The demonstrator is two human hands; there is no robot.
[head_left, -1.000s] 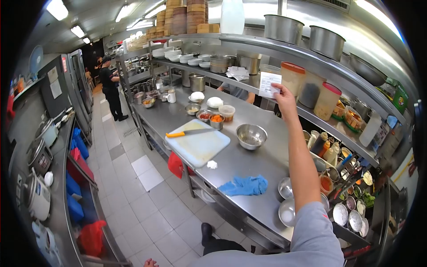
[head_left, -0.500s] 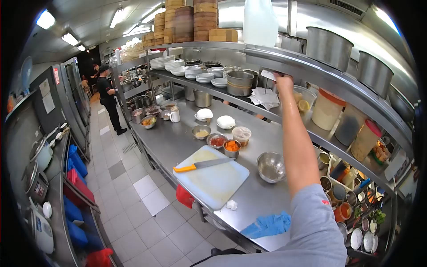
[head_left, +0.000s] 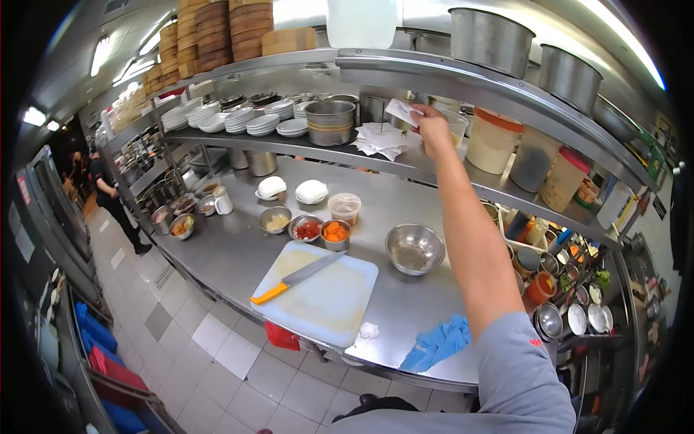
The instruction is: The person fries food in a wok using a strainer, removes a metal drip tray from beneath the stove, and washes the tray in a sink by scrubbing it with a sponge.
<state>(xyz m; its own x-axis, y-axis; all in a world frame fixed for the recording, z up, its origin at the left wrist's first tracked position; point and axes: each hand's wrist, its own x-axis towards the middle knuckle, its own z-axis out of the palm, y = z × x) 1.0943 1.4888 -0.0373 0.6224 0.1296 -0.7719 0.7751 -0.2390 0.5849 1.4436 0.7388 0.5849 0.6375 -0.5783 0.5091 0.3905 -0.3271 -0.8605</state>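
Observation:
My right hand (head_left: 431, 129) reaches up to the middle shelf, pinching a white paper slip (head_left: 402, 111) between thumb and fingers. A pile of white slips (head_left: 380, 139) sits just below it on the shelf, with a thin upright spike rising from the pile. The held slip is at the spike's top; whether the spike pierces it I cannot tell. Left of the pile stands a metal pot (head_left: 330, 123). A clear tub (head_left: 454, 126) is partly hidden behind my hand. My left hand is out of view.
On the steel table are a cutting board (head_left: 311, 307) with an orange-handled knife (head_left: 296, 278), a metal bowl (head_left: 414, 249), a blue cloth (head_left: 437, 342) and bowls of ingredients, including orange pieces (head_left: 335, 231). A co-worker (head_left: 108, 192) stands in the aisle at far left.
My view has turned to the right, so the shelf and table appear farther left. My right hand still holds the slip near the spike; more of the slip now shows.

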